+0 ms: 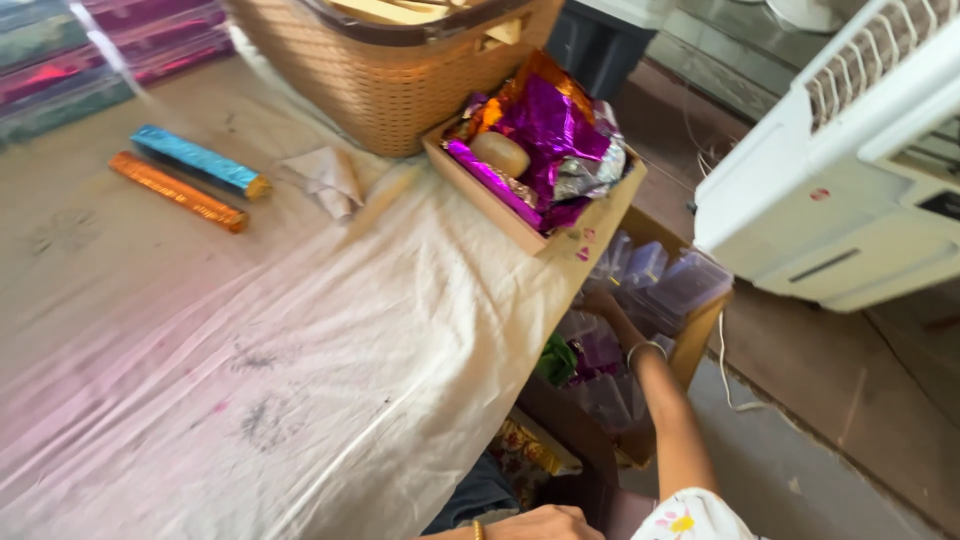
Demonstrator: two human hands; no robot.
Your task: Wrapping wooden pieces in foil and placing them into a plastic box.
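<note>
My right hand reaches down past the table's edge into a wooden crate full of clear plastic packets. Its fingers are among the packets and mostly hidden; a bangle sits on the wrist. My left hand lies low at the bottom edge near my lap, back upward, fingers out of sight. On the table corner above the crate stands a shallow wooden tray holding purple, orange and silver foil sheets and a beige oval lump.
A cloth-covered table fills the left. On it are a woven basket, a blue foil stick, an orange foil stick and crumpled paper. A white cooler unit stands at the right.
</note>
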